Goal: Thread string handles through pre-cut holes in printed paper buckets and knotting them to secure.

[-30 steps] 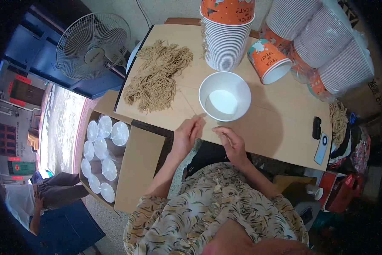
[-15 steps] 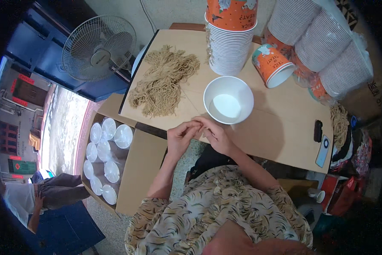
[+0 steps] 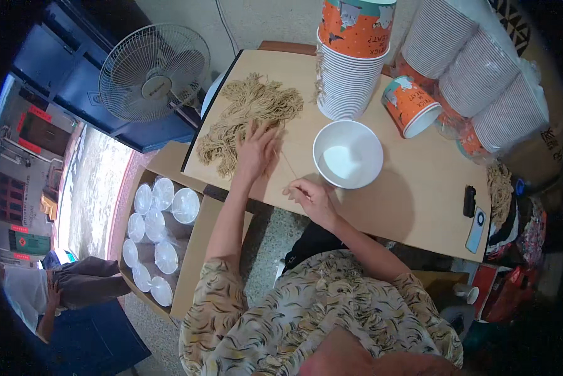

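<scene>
A loose heap of tan twine (image 3: pixel 265 103) lies on the left part of the table. My left hand (image 3: pixel 254 155) rests on the heap's near right side, its fingers spread over the strands. Close to the table's front edge, my right hand (image 3: pixel 314 202) has its thumb and fingers pinched together. One thin strand of twine (image 3: pixel 289 164) runs from the heap down to those fingertips. Just beyond my right hand stands an open white paper bucket (image 3: pixel 373 153), upright, with only its white inside showing.
A tall stack of buckets (image 3: pixel 354 78) stands behind, the top one orange. An orange bucket (image 3: pixel 413 108) lies on its side near bagged stacks (image 3: pixel 482 75). A black object (image 3: pixel 469 200) and a pale blue device (image 3: pixel 476 230) lie right. Left are a carton (image 3: pixel 197 263), a fan (image 3: pixel 156 86) and a person (image 3: pixel 74 282).
My left hand has left my right hand and moved up and left onto the twine heap, its fingers spreading. My right hand stays near the table edge. The view has shifted slightly.
</scene>
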Demonstrator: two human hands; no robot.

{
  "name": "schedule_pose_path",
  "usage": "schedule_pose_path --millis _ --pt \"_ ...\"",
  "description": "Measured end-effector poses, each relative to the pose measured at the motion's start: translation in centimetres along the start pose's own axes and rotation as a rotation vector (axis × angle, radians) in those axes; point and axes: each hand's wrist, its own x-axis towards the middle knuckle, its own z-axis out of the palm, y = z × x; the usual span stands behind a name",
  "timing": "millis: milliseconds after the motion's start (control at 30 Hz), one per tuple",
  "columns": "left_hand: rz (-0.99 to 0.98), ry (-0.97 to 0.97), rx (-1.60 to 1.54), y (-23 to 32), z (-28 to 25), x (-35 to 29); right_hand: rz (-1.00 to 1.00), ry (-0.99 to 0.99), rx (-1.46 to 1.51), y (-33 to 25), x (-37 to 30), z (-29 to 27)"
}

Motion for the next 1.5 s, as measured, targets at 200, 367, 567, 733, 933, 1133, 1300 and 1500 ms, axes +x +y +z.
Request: schedule_pose_path --millis 200,367,567,733,933,1133,1300,1500 --pt "-0.090 -0.028 0.171 -4.4 4.6 0.8 0.060 0.044 -0.134 0.3 -2.6 -1.1" --pt "-0.110 -0.057 0.147 -4.9 5.2 1.2 0.203 0.039 -0.070 0.8 -9.5 -6.0" --pt "-0.142 -0.033 0.105 -5.4 5.6 1.1 0.451 0.096 -0.415 -2.9 -20.1 -18.2" --pt "-0.242 0.384 -0.471 3.1 1.2 0.2 -0.041 0.418 -0.926 -9.3 -17.1 -18.1" --pt "-0.222 0.172 -0.983 17.8 -5.3 -4.7 -0.098 0.287 -0.610 -12.4 -11.2 -14.2" --pt "-0.343 -0.394 -1.386 22.2 -5.6 -6.9 -0.281 0.262 -0.603 -11.9 -10.2 -11.9" --pt "-0.391 -0.381 -1.352 22.7 -4.9 -7.3 -0.295 0.253 -0.585 -11.6 -10.4 -11.5" --pt "-0.391 -0.431 -1.299 22.4 -4.6 -7.1 -0.268 0.239 -0.537 -11.2 -10.7 -11.5"
